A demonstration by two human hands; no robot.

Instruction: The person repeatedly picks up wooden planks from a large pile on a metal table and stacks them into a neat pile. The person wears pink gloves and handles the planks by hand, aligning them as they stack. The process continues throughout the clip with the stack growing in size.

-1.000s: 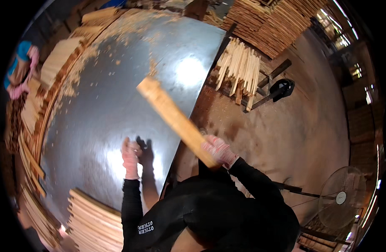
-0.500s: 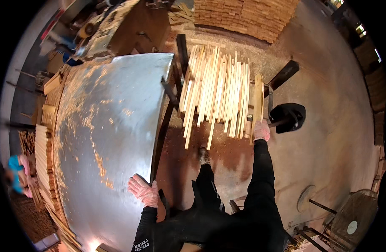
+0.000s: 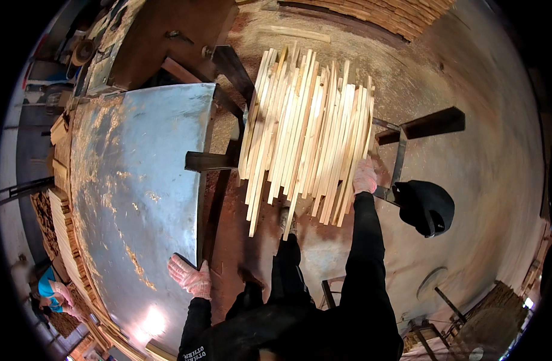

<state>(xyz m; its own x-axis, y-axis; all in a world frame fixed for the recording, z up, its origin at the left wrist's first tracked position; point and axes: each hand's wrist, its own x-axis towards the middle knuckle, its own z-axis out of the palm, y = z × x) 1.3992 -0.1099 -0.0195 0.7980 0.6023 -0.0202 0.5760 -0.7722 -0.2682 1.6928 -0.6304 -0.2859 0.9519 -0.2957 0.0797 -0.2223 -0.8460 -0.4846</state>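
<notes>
My right hand (image 3: 364, 175), in a pale glove, rests on the near right end of a pile of long light wooden slats (image 3: 306, 126) that lies across a dark metal rack (image 3: 402, 144). Whether its fingers grip a slat is not clear. My left hand (image 3: 189, 277), gloved too, lies flat with spread fingers on the near corner of a shiny metal table top (image 3: 131, 180) dusted with sawdust. It holds nothing. My dark trouser leg and shoe (image 3: 286, 222) stand between table and rack.
A black cap (image 3: 426, 207) hangs off the rack's right side. Stacks of cut wood (image 3: 59, 210) line the table's left edge, and more wood (image 3: 378, 12) is piled at the far wall. Another person in blue (image 3: 50, 289) is at lower left. A fan stand (image 3: 450, 301) is lower right.
A second ago my right hand carried one long board over the table. Now the view has turned to the slat pile, the board has been set down there, and my right hand stays on the pile's end.
</notes>
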